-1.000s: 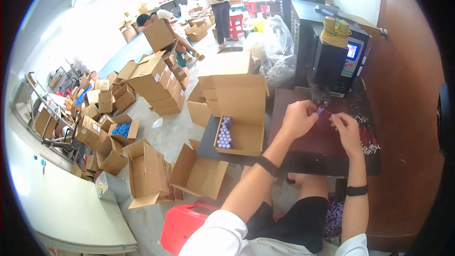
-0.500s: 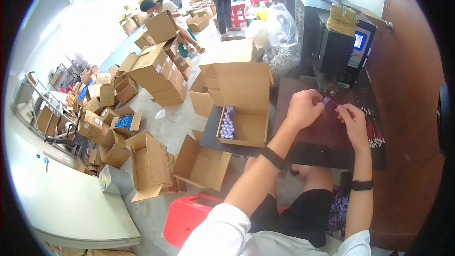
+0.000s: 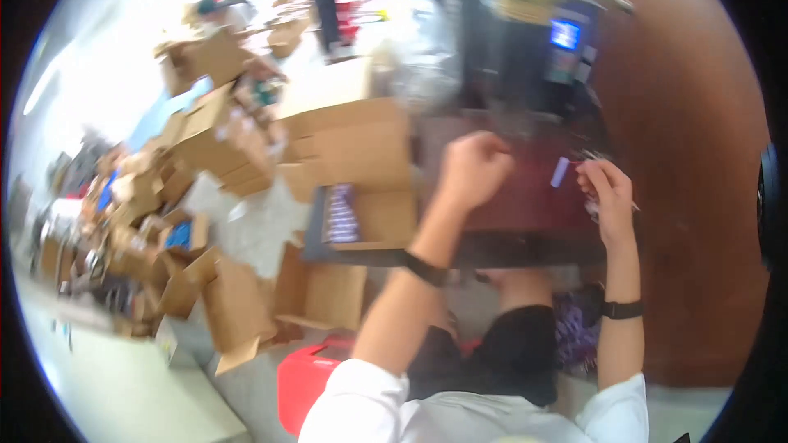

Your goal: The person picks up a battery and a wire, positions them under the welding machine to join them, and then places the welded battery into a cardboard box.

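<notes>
My right hand [image 3: 606, 189] is closed in a pinch on a short red wire, and a purple cylindrical battery cell [image 3: 560, 172] hangs at the wire's end, over the right part of the dark red worktop [image 3: 525, 205]. To the left, over the same worktop, my left hand [image 3: 476, 168] is curled closed and blurred; whatever may be inside it is hidden. A cardboard box [image 3: 382, 217] left of my left hand holds several purple battery cells [image 3: 341, 215] with pale ends, grouped along its left side.
A black machine [image 3: 525, 57] with a lit blue screen stands behind the worktop. Open cardboard boxes [image 3: 320, 287] and a red stool [image 3: 308, 385] are at my left. A brown door [image 3: 681, 197] borders the right side. Two people are in the background.
My hands have moved apart; the cell is now by my right hand, away from my left. The head view has shifted rightward, blurring the scene.
</notes>
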A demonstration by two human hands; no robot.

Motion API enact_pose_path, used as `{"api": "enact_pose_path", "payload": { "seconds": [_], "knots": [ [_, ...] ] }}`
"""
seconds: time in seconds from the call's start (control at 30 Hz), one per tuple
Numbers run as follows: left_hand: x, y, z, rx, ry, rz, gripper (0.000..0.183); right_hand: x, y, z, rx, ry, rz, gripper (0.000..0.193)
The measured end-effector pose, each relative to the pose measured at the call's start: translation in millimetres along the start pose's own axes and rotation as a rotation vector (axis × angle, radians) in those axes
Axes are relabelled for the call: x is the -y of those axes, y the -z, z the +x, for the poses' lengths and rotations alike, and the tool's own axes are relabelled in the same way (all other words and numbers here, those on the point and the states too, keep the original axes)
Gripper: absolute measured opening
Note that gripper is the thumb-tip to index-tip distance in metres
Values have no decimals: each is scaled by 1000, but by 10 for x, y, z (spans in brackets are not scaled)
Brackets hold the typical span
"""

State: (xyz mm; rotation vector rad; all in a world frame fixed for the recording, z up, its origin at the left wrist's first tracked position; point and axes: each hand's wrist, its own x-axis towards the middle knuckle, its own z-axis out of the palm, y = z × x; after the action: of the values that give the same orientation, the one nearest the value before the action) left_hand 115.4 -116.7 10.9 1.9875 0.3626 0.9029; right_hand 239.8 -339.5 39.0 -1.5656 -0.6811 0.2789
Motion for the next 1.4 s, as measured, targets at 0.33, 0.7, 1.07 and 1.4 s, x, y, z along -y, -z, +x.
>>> {"api": "enact_pose_path", "payload": {
  "seconds": [0.33, 0.7, 1.07, 1.4],
  "knots": [
    [55, 30, 153, 130, 73, 3, 19, -724, 2125, -1174, -45, -253, -489, 25],
    [-88, 8, 63, 128, 77, 77, 18, -1096, 2010, -979, -287, -3, -525, 20],
    [-19, 42, 75, 151, 102, 56, 17, -1235, 841, -203, -225, -300, -794, 39],
    [-108, 365, -127, 13, 49, 88, 20, -1285, 1367, -372, -203, -197, -429, 22]
  ]
}}
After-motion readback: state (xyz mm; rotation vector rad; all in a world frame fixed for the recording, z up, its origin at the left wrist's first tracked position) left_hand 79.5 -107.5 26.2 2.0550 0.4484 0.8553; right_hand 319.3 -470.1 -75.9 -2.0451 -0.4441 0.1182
